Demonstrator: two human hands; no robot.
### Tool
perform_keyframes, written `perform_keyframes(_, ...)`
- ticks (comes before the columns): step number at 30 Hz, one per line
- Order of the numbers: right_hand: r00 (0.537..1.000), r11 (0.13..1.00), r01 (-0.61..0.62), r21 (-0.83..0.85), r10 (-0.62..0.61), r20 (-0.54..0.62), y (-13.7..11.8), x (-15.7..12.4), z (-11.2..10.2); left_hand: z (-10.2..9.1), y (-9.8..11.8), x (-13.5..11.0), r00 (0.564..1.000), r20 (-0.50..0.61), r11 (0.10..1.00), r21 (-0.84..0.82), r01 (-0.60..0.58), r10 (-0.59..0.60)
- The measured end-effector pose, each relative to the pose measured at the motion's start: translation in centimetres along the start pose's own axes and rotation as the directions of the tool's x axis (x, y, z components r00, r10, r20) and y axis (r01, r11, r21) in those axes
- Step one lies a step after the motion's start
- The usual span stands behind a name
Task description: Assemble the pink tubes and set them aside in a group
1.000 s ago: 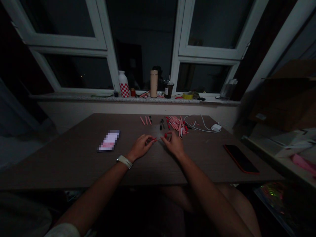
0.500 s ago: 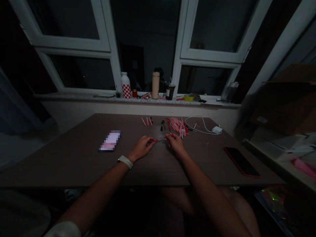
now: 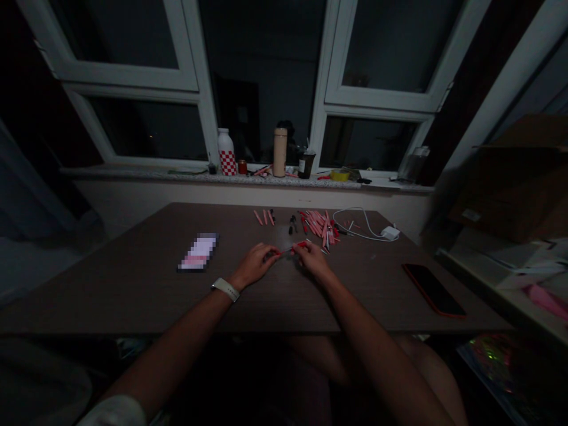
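Both my hands rest on the brown table near its middle. My left hand, with a white watch on the wrist, is closed around one end of a red pen. My right hand pinches the pen's other end. The two hands nearly touch. Just behind them lies a heap of pink and red pen parts, with a few more pink pieces to its left. The room is dim and small details are hard to make out.
A lit phone lies left of my hands, a dark phone to the right. A white charger with cable sits at the back right. Bottles and cups line the windowsill. Cardboard boxes stand at the right.
My hands have drawn closer together, and the right one now grips the far end of the red pen held by the left. The view has shifted slightly.
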State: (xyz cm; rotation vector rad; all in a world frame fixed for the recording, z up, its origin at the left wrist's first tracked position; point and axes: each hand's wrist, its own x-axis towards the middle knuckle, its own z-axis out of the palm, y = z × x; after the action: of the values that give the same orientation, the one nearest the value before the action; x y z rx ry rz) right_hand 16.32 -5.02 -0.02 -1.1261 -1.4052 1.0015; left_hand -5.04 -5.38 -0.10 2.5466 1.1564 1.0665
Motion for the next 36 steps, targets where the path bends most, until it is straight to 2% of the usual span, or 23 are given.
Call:
perform_keyframes(6,0.999,0.999,0.033,0.004,-0.033,0.009,0.3,0.1,0.1,0.1,-0.4,-0.1,1.0,-0.013,0.999,-0.051,0.019,-0.02)
perform_keyframes(12,0.998,0.998,0.063,-0.005,-0.063,0.007,0.7,0.2,0.2,-0.1,-0.3,-0.1,1.0,-0.007,1.0,-0.026,0.006,-0.006)
perform_keyframes(17,0.996,0.997,0.07,0.015,-0.07,0.05,0.5,-0.1,0.2,-0.1,0.0,-0.1,0.999,-0.025,0.999,-0.043,0.026,-0.027)
perform_keyframes(24,0.989,0.998,-0.023,0.067,0.013,0.148,0.3,-0.2,-0.1,-0.1,-0.2,0.0,0.996,-0.068,0.995,-0.084,0.051,-0.057)
perform_keyframes(27,0.974,0.986,-0.092,0.14,0.06,0.22,0.3,-0.3,-0.2,-0.2,-0.3,0.0,0.996,-0.058,0.994,-0.09,0.057,-0.063)
perform_keyframes(32,0.955,0.953,-0.131,0.274,0.046,0.294,0.2,-0.6,-0.2,-0.3,-0.1,0.0,0.994,-0.076,0.99,-0.126,0.07,-0.08)
perform_keyframes(34,0.937,0.94,-0.172,0.294,0.065,0.343,0.1,-0.8,-0.1,-0.4,-0.1,0.1,0.991,-0.1,0.987,-0.142,0.079,-0.093)
perform_keyframes(36,0.897,0.932,-0.224,0.286,0.082,0.435,0.0,-1.1,0.1,-0.4,0.0,0.2,0.988,-0.118,0.986,-0.145,0.086,-0.104)
